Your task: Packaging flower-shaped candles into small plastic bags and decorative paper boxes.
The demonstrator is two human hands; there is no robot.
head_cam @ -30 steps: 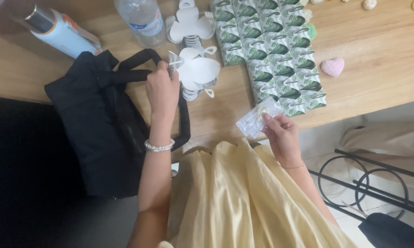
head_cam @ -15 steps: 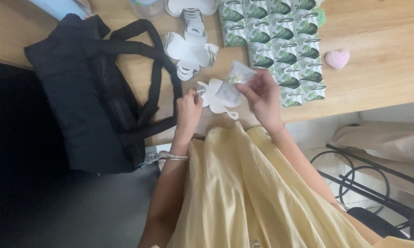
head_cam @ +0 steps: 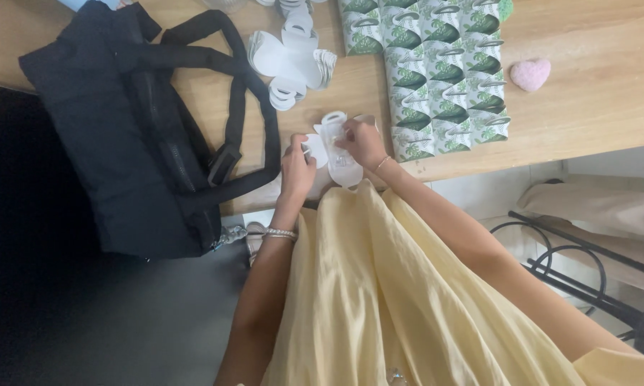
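A flat white die-cut box blank (head_cam: 334, 148) lies at the near edge of the wooden table (head_cam: 593, 107). My left hand (head_cam: 297, 163) pinches its left flap. My right hand (head_cam: 362, 141) presses a small clear plastic packet onto the blank's middle; the packet is mostly hidden under my fingers. A stack of the same white blanks (head_cam: 291, 63) lies just beyond, close to both hands.
A black cloth bag (head_cam: 121, 129) with long straps covers the table's left part. Rows of folded green-leaf gift boxes (head_cam: 443, 64) lie to the right, with a pink heart-shaped piece (head_cam: 531, 73) past them. A black wire rack (head_cam: 572, 264) stands on the floor at right.
My left hand carried one white blank from the stack to the table's near edge. My right hand brought the clear packet over and lowered it onto the blank.
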